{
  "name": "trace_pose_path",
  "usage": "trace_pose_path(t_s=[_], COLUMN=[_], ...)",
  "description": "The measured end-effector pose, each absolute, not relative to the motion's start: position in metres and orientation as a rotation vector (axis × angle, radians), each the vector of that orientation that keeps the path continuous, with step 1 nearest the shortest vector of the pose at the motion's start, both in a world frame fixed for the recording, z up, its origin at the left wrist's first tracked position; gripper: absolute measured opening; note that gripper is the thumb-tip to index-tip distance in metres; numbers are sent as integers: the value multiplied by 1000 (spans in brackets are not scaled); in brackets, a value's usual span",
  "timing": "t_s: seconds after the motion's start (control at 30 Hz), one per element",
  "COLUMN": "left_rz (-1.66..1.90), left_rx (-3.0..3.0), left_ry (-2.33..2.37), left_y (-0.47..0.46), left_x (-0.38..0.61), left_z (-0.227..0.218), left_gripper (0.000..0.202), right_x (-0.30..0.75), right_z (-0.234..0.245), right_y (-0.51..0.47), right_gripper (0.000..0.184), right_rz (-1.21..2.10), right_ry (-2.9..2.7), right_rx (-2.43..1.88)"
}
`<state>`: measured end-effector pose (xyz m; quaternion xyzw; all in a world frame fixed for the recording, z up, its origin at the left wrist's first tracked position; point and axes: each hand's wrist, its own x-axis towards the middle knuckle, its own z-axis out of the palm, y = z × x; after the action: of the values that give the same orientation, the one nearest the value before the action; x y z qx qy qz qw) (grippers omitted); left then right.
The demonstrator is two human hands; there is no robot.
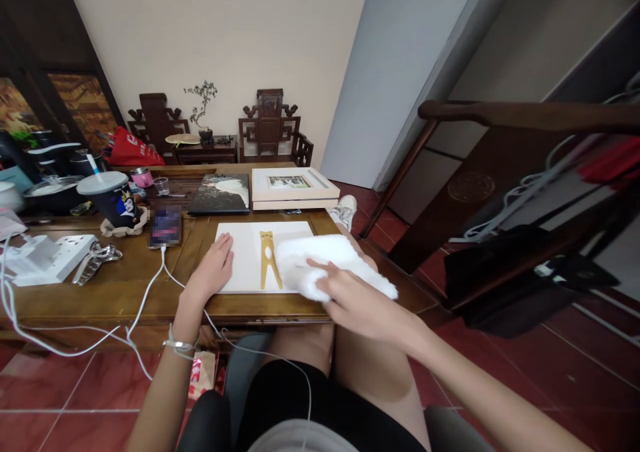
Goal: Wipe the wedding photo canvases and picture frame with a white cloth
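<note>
A white rectangular board (242, 249) lies flat near the table's front edge. On it is a golden-yellow, long-legged animal-like figure (265, 249); whether it is printed or a loose piece, I cannot tell. My left hand (215, 264) rests flat along the board's left edge, fingers stretched out and holding nothing. In my right hand (345, 297) is a white fluffy cloth (340, 252), bunched under the fingers. The cloth covers the board's right part and hangs past its right edge.
Behind the board are a dark picture panel (220, 195) and a pale flat box (295, 199). To the left stand a charging phone (165, 227), a lidded cup (113, 199) and a power strip (55, 259). A white cable (143, 305) runs past my left wrist. A wooden chair (470, 165) stands right.
</note>
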<state>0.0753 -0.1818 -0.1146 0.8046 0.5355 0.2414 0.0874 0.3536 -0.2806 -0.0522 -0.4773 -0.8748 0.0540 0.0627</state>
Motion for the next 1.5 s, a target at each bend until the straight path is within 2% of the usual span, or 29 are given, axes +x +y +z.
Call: trace_pose_path(t_s=[0.33,0.47,0.6,0.83,1.3,1.5], left_rz=[736,732,705,748,719,730], left_rx=[2397,2392,2381,2396,2390,2389], left_ry=[1564,1560,1579,1575,1581,1572], left_y=[-180,-180,-181,-179,-180,-178], left_x=[72,72,74,74,73,72], left_z=[-118,-117,-117,-120,-118,-120], left_gripper=[51,51,52,50,53,53], right_x=[329,336,348,360,300,293], right_z=[-61,-64,-66,-46,-56,-59], right_y=[-154,-166,-223,-312,-172,-197], right_gripper=[27,25,26,26,31,34], right_rz=[-7,5,47,290,87,64], right_ry=[-2596,-2606,-2636,-2636,-2577,-2593], right_rx=[-1582,-1565,-1432,-1300,-1536,-1507])
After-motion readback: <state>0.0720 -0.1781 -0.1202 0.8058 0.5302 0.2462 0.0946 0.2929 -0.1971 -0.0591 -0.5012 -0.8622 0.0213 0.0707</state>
